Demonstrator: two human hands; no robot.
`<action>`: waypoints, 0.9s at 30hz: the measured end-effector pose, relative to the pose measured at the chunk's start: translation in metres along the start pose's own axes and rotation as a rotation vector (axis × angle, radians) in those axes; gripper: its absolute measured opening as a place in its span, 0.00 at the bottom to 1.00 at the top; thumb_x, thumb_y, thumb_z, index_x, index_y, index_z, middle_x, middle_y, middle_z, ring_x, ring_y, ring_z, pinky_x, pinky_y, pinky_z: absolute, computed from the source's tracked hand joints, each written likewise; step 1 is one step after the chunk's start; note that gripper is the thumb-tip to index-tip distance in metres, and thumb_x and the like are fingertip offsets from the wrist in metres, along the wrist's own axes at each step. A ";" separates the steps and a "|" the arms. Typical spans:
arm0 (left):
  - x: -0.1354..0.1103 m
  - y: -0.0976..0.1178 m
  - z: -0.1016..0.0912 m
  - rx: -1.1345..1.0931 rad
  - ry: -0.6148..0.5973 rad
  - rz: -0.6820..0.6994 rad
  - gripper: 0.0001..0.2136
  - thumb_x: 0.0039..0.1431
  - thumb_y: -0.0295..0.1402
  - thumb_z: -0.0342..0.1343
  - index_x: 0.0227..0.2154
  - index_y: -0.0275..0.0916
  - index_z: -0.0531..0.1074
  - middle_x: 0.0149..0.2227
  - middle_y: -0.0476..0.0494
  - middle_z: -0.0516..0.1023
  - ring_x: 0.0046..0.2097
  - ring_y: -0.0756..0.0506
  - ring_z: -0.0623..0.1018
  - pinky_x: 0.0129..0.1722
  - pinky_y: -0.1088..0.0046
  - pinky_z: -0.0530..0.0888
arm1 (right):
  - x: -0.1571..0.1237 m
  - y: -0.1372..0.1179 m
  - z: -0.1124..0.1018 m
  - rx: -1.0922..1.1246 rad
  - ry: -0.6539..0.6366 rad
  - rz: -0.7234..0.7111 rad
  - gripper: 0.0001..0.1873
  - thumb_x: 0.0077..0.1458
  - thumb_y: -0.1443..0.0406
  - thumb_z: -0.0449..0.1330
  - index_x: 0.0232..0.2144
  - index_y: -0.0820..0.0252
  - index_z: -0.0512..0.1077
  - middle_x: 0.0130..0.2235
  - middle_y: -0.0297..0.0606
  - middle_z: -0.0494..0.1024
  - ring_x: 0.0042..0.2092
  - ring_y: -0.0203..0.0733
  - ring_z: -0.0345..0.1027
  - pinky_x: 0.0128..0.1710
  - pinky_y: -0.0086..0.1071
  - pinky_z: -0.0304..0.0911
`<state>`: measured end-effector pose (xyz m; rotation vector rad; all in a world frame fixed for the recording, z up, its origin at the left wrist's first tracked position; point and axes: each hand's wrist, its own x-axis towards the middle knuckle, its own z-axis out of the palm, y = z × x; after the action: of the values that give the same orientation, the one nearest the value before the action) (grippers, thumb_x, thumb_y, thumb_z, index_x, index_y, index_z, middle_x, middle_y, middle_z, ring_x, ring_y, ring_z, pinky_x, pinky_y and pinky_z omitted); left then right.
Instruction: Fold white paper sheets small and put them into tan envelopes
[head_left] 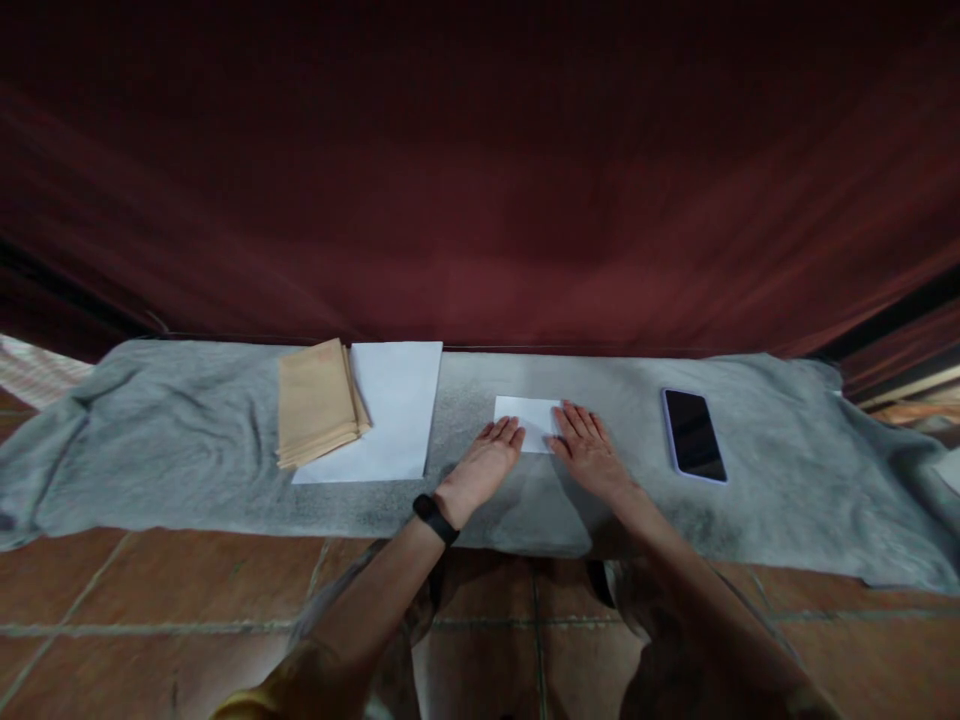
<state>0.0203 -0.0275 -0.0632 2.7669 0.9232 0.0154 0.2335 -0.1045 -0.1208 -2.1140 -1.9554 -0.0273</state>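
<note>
A small folded white paper (527, 416) lies on the grey cloth (187, 440). My left hand (486, 462) lies flat with its fingers stretched out, the fingertips touching the paper's left edge. My right hand (587, 448) also lies flat and open, its fingers pressing on the paper's right part. A black band (435, 518) is on my left wrist.
A stack of tan envelopes (316, 402) lies on white sheets (390, 410) to the left. A dark phone (694, 435) rests face up to the right. A dark red curtain (480, 170) hangs behind. Brown floor tiles (150, 600) run along the near side.
</note>
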 end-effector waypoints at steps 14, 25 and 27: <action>0.012 -0.011 -0.012 -0.380 0.355 -0.331 0.15 0.68 0.28 0.47 0.48 0.41 0.78 0.43 0.39 0.84 0.46 0.41 0.83 0.52 0.64 0.75 | 0.030 0.019 -0.023 0.682 0.206 0.430 0.38 0.71 0.46 0.37 0.65 0.66 0.65 0.60 0.56 0.75 0.60 0.54 0.72 0.59 0.51 0.68; 0.019 0.045 0.010 -1.769 0.549 -0.505 0.20 0.53 0.38 0.64 0.48 0.39 0.74 0.49 0.40 0.82 0.47 0.43 0.81 0.48 0.64 0.78 | 0.026 -0.034 -0.021 1.478 -0.125 0.454 0.25 0.58 0.46 0.59 0.46 0.59 0.75 0.45 0.46 0.84 0.44 0.51 0.81 0.42 0.42 0.77; 0.018 0.048 0.008 -1.821 0.490 -0.501 0.21 0.50 0.39 0.67 0.47 0.39 0.75 0.48 0.39 0.82 0.47 0.42 0.82 0.46 0.65 0.78 | 0.028 -0.034 -0.021 1.463 -0.079 0.470 0.24 0.54 0.48 0.63 0.44 0.58 0.76 0.41 0.42 0.84 0.39 0.48 0.79 0.38 0.40 0.76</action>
<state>0.0637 -0.0563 -0.0619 0.8246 0.8729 0.9218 0.2057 -0.0792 -0.0887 -1.3712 -0.8038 1.1638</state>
